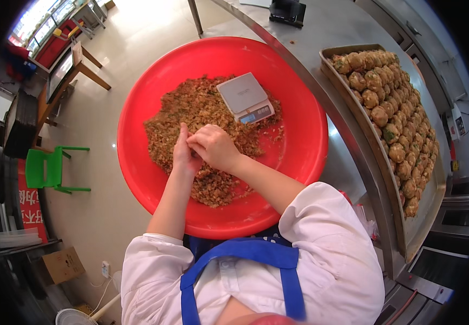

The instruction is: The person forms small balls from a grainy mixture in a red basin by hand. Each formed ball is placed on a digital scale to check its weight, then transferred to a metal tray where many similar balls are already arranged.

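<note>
A large red plastic basin (299,146) holds a wide heap of crumbly brown filling mixture (193,101). On the mixture, at the basin's upper right, rests a digital kitchen scale (243,94) with a bare platform. Over the middle of the heap my left hand (185,150) and my right hand (214,147) are pressed together, with the right one's fingers curled over the left palm. Whatever lies between them is mostly hidden; a small dark bit shows in the gap. To the right, a metal baking tray (435,203) carries rows of stacked filling balls (396,109).
The steel table (319,24) borders the basin on the right, with a black device (287,12) at its far edge. A green plastic chair (47,168) stands on the floor at left. A cardboard box (63,265) and a white fan (74,317) are at lower left.
</note>
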